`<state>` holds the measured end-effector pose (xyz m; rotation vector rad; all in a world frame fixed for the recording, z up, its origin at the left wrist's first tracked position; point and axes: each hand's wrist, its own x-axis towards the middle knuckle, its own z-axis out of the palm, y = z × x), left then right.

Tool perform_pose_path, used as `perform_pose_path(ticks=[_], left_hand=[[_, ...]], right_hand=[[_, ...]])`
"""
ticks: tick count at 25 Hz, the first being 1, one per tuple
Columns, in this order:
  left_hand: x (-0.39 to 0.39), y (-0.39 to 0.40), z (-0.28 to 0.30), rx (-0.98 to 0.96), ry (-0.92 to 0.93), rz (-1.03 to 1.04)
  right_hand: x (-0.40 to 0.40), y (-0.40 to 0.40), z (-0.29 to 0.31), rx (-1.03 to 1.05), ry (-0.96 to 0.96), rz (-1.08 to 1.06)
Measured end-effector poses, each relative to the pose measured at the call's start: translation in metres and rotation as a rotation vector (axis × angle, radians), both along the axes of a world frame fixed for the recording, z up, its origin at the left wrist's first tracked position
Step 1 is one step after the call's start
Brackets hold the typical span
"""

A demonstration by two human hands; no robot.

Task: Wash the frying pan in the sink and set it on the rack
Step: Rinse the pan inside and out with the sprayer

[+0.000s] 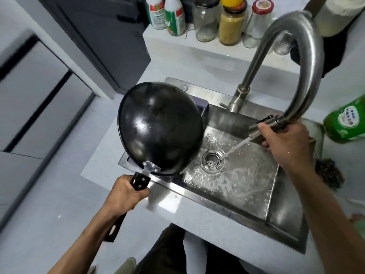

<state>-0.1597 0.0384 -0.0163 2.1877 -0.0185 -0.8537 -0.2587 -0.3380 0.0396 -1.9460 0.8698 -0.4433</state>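
Frying pan is black and round, and it is tipped up so its shiny bottom faces us. It hangs over the left edge of the sink, just past the left hand. That hand has its fingers curled tight around the pan's black handle, and the far end of the handle pokes out under the wrist.

The right hand wraps around the head of the tap, a big bent silver pipe. Water shoots out from under this hand, slanting toward the left hand, and lands by the drain (the round hole with little dots). The sink floor between the two hands is wet and bubbly.

Beside the right hand sits a green bottle. Far beyond both hands, some jars stand on a ledge.
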Motion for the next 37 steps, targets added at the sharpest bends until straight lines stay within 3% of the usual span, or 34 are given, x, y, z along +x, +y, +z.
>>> perform_pose_path(ticks=[15,27,30,37], left_hand=[[0.083,0.001,-0.048,-0.037,0.023,0.029],[0.071,0.016,-0.095,0.404,-0.245,-0.106],[0.073,0.013,-0.094,0.484,-0.241,-0.215],[0.067,-0.002,-0.079,0.621,-0.221,-0.174]], right_hand=[[0.013,0.013,-0.006,0.058,-0.056,-0.041],[0.037,0.019,-0.017,0.141,-0.064,0.066],[0.047,0.021,-0.02,0.124,-0.031,0.057],[0.058,0.03,-0.024,0.031,0.03,0.152]])
